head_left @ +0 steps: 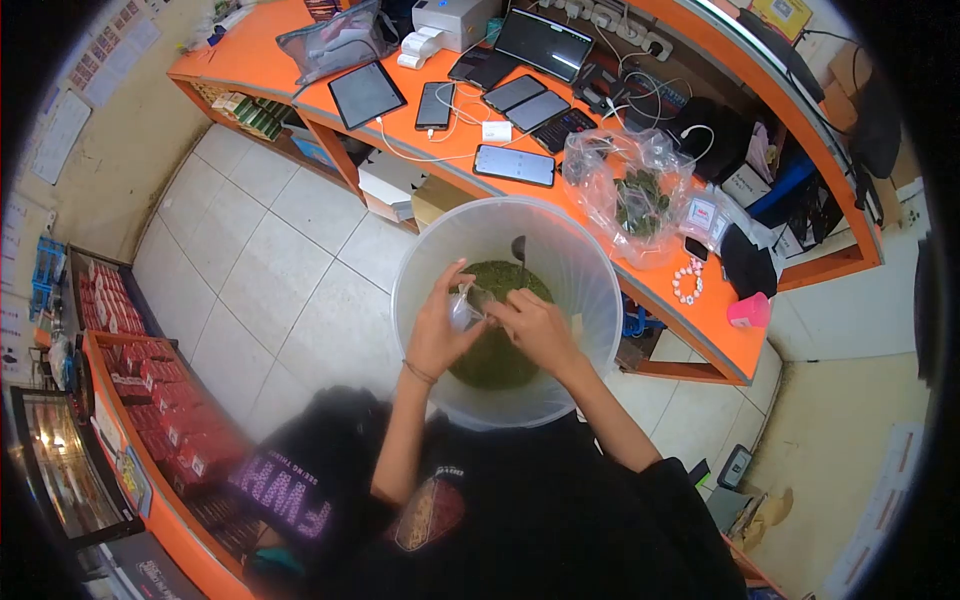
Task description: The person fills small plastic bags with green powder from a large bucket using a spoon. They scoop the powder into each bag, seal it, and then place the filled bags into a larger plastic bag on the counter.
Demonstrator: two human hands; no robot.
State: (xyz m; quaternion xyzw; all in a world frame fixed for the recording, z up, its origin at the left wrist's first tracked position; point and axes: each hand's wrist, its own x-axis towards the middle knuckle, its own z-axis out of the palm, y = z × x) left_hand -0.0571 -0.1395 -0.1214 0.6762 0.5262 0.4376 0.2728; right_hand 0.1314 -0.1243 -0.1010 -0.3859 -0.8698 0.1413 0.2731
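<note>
A large translucent white bucket (pixel 577 262) sits in front of me with green dried plant matter (pixel 497 362) at its bottom. Both hands are inside its mouth. My left hand (pixel 436 330) grips a small clear plastic bag (pixel 465 307). My right hand (pixel 541 327) touches the same bag from the right, fingers pinched at its opening. A dark spoon-like handle (pixel 519 250) stands up out of the green matter behind the hands.
An orange counter (pixel 640 275) curves behind the bucket, carrying several phones, tablets (pixel 366 93), a laptop (pixel 543 43), a printer (pixel 452 20), a clear bag of green matter (pixel 633 195) and a pink cup (pixel 749 311). Shelves of red boxes (pixel 160 395) stand left. White floor tiles (pixel 270 270) lie between.
</note>
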